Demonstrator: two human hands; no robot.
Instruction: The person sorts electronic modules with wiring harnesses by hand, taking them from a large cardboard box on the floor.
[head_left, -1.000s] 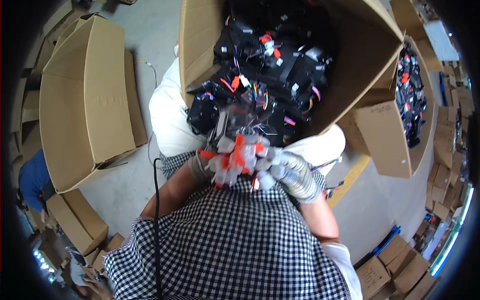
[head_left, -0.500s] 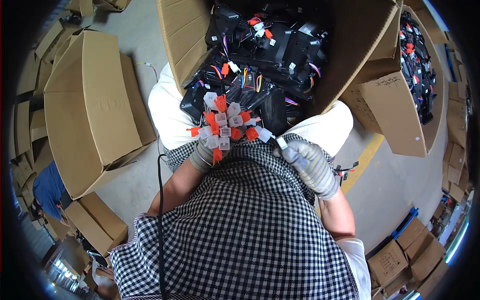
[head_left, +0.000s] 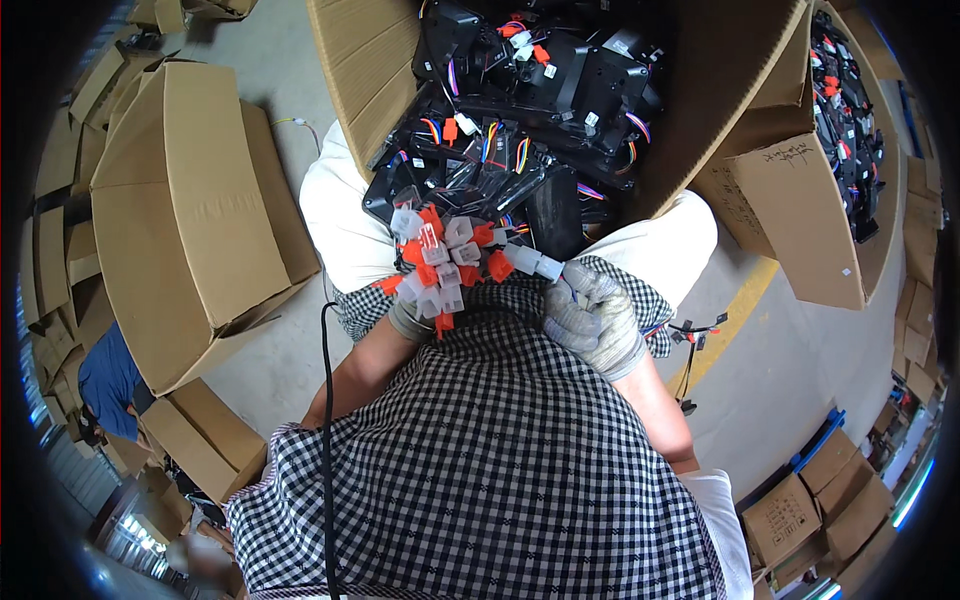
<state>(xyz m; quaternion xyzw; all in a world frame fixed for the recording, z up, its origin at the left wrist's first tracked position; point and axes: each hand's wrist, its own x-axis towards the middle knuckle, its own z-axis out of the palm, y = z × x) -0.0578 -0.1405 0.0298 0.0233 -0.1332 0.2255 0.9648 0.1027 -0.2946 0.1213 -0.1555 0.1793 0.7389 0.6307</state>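
Note:
My left hand (head_left: 408,322), in a striped work glove, is closed beneath a bunch of red and white plastic wire connectors (head_left: 440,272); most of its fingers are hidden. Red lit digits glow at the bunch's upper part. My right hand (head_left: 600,322), also gloved, pinches a white connector plug (head_left: 548,268) with wires running back into the palm. Its front end meets a white connector (head_left: 520,257) on the right side of the bunch. Just beyond my hands, black plastic device housings (head_left: 555,215) with coloured wires lie in an open cardboard box (head_left: 365,75).
Another carton (head_left: 800,215) full of black housings stands at the right. An open carton (head_left: 185,220) is on the left. A black cable (head_left: 328,440) hangs along my checked apron. Loose leads (head_left: 690,335) dangle beside my right knee. Another person (head_left: 108,375) bends down at far left.
My right hand has brought the plug left and up against the white connector; before, a gap lay between them. Red digits now glow in the bunch, where none showed earlier.

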